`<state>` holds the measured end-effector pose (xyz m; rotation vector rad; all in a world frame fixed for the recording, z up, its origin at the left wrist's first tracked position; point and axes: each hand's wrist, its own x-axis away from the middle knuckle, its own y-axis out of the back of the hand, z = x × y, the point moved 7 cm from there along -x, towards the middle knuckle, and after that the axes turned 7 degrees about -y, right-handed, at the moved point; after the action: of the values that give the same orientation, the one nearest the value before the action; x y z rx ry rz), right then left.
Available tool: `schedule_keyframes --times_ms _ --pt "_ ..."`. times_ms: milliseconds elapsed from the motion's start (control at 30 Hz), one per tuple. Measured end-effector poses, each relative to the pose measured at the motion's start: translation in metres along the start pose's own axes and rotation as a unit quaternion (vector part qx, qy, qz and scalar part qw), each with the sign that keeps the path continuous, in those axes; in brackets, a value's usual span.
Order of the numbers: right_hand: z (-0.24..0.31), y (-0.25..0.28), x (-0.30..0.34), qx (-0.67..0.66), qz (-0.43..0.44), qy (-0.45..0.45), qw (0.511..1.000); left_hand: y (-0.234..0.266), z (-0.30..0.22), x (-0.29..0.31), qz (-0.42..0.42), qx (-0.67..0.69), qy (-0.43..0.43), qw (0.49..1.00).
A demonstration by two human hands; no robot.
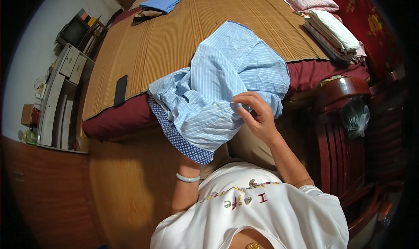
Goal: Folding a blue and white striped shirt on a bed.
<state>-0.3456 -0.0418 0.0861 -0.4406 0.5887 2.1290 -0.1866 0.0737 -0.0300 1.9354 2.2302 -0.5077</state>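
A light blue shirt (218, 70) with thin white stripes lies bunched over the near edge of the bed and hangs down in front of me. A dark blue band with white dots (181, 137) runs along its near left edge. My left forearm (185, 192), with a pale bangle (187, 178) on the wrist, goes up under this band; the cloth hides my left hand and its fingers. On the shirt's right side, my right hand (258, 115) has its thumb and fingers bent around a bit of the striped cloth.
A brown woven mat (144, 48) covers the bed, with a black phone (121, 91) near its left edge. Folded clothes (160, 3) lie at the far left, a folded stack (334, 32) at the right. A dark red wooden chair (336, 148) stands right; a grey cabinet (61, 96) lines the left wall.
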Motion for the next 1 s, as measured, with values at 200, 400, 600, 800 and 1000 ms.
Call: schedule_keyframes --times_ms 200,400,600,800,1000 --pt "0.009 -0.010 0.004 0.067 0.061 0.045 0.995 -0.021 -0.019 -0.001 0.033 0.589 0.020 0.807" --pt "0.013 -0.018 0.005 0.065 0.090 0.037 0.993 -0.010 -0.020 0.006 0.036 0.573 0.004 0.819" --pt "0.024 -0.018 0.018 0.067 0.084 0.068 0.992 0.026 -0.010 0.009 -0.090 0.449 -0.051 0.887" --pt "0.092 -0.046 0.041 -0.232 0.355 0.085 0.902 0.039 -0.033 0.017 -0.104 0.410 -0.075 0.903" --pt "0.128 -0.070 0.067 -0.365 0.526 0.069 0.765 0.039 -0.049 0.011 -0.101 0.384 -0.086 0.914"
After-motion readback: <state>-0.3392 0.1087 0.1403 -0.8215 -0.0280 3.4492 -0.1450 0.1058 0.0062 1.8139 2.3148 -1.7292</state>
